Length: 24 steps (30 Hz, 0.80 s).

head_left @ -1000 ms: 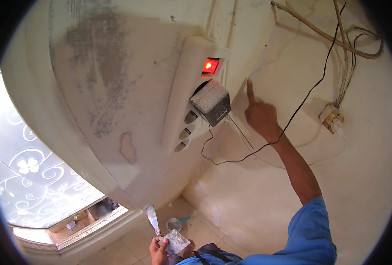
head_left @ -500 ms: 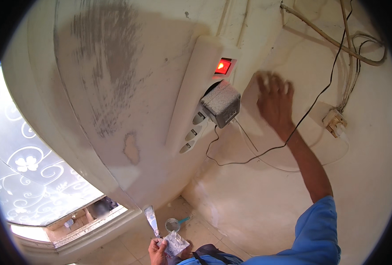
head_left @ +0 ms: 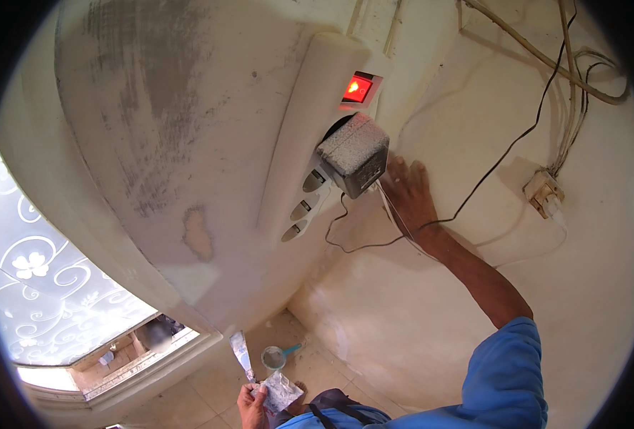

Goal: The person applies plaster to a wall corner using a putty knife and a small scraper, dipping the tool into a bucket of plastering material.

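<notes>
My left hand (head_left: 253, 404), low in the view, is closed around a putty knife (head_left: 241, 355) with its blade pointing up. The same hand pinches a flat, whitish-smeared square piece (head_left: 282, 392); its kind is unclear. On the right wall lies my right hand (head_left: 410, 196), palm down, fingers stretched out, no object visible in it. Its fingertips come close beside a dust-covered black plug-in adapter (head_left: 354, 154). That adapter sits in a long white power strip (head_left: 310, 143) with a glowing red switch (head_left: 357, 89). A thin black cable (head_left: 467, 214) crosses over my right wrist.
On the floor (head_left: 210, 397) stands a small round pot with a turquoise handle (head_left: 273, 358). A wall socket (head_left: 543, 193) with a white plug and hanging cables (head_left: 574, 93) is at right. At left is a patterned glass window (head_left: 52, 286). Grey smudges (head_left: 145, 93) mark the left wall.
My right hand has come down and left from above the cable onto the wall beside the adapter. The view has shifted slightly. My left hand keeps its hold.
</notes>
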Motion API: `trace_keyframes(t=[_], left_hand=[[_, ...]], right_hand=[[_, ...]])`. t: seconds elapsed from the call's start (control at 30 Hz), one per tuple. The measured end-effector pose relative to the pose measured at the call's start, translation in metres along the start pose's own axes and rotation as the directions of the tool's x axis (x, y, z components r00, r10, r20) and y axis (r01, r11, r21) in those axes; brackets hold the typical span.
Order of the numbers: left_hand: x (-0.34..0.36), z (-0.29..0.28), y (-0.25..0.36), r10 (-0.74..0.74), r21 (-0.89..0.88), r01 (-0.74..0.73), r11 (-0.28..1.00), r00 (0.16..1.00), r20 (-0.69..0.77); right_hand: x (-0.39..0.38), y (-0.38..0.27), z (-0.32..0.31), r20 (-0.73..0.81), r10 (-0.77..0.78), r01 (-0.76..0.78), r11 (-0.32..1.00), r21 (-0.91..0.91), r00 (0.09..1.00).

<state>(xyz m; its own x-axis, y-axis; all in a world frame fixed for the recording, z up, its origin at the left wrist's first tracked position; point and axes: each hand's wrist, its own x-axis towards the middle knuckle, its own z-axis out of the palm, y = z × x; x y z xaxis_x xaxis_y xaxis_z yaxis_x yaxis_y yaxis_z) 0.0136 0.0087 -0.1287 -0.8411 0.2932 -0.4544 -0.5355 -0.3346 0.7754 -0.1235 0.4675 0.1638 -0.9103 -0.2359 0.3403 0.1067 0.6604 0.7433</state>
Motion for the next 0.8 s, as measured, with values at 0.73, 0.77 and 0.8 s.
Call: trace_keyframes(t=[0.73,0.77,0.8], left_hand=[[0.009,-0.008,-0.001,0.012,-0.015,-0.012,1.0,1.0,0.009],[0.01,-0.002,0.003,0.006,-0.017,-0.006,1.0,1.0,0.022],[0.01,0.001,0.006,0.004,-0.02,-0.004,1.0,1.0,0.023]], right_hand=[[0.055,0.082,-0.072,-0.262,0.281,-0.316,0.943,-0.104,0.923],[0.06,0.099,-0.081,-0.326,0.323,-0.376,0.92,-0.113,0.889],[0.068,0.11,-0.088,-0.36,0.309,-0.373,0.92,-0.123,0.88]])
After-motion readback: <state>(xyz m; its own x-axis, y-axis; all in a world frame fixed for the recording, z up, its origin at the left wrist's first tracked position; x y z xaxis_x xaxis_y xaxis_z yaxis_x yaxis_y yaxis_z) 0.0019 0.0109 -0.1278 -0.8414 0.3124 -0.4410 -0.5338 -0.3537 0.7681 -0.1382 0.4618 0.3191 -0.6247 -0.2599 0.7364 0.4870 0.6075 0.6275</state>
